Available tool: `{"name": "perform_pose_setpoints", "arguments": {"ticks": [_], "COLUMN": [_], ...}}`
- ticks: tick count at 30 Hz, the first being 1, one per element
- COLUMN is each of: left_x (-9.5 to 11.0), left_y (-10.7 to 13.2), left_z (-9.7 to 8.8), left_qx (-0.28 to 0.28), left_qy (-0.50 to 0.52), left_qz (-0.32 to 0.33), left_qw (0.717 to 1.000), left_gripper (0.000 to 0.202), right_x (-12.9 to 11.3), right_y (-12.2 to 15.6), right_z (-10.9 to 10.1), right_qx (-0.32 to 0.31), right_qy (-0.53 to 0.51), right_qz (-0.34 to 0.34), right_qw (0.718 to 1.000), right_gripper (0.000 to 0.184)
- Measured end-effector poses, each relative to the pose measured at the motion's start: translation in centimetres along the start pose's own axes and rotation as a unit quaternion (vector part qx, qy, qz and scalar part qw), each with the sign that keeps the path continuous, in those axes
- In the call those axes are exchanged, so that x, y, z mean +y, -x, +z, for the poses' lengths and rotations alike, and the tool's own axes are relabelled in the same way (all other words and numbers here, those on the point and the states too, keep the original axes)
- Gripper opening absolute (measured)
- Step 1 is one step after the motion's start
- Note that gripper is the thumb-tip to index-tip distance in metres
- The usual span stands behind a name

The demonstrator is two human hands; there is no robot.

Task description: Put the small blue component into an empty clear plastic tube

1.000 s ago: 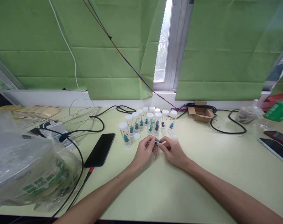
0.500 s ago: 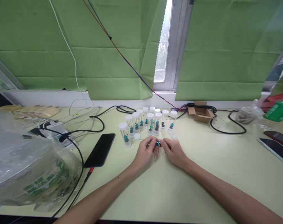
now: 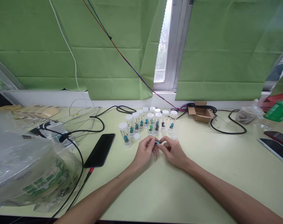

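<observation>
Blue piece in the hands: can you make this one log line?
left hand: holding blue piece | right hand: pinching same piece | white-capped tubes: standing beyond hands

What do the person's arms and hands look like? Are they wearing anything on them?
The left hand and right hand are bare: no gloves, and no rings or watch that I can see. No sleeves show either. The left forearm has one tiny dark spot.
</observation>
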State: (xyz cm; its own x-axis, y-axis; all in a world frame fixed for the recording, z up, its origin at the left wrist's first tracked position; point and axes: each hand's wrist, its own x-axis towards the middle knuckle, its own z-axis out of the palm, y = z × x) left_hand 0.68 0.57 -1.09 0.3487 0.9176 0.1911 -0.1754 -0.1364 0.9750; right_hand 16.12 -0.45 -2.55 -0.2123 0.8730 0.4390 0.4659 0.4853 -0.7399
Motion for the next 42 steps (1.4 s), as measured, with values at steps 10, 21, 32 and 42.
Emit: {"name": "perform_pose_setpoints", "arguments": {"ticks": [10,21,32,42], "left_x": [0.24,0.18,0.25,0.12], "left_y": [0.19,-0.03,0.09,0.26], "left_z": [0.27,0.04,0.11,0.24], "left_qx": [-0.016,0.009,0.005,-0.018], "left_qy": [-0.012,0.003,-0.001,-0.005], "left_qz": [-0.002,0.001,-0.002,-0.002], "left_qw": [1.000,1.000,1.000,1.000], "left_gripper": [0.026,0.026,0.027,0.027], "right_x": [-0.15,-0.30,-0.07,-0.02], "right_y": [-0.25,-0.02,0.04,-0.16], "right_z": [-0.08,-0.12,-0.11,-0.06], "right_qx": [0.008,0.001,-0.014,-0.008], "right_qy": [0.031,0.003,-0.003,0.018], "right_qz": [-0.002,0.016,0.005,0.002], "right_qw": [0.999,1.000,1.000,1.000], "right_gripper": [0.041,0.020,0.019,0.040]}}
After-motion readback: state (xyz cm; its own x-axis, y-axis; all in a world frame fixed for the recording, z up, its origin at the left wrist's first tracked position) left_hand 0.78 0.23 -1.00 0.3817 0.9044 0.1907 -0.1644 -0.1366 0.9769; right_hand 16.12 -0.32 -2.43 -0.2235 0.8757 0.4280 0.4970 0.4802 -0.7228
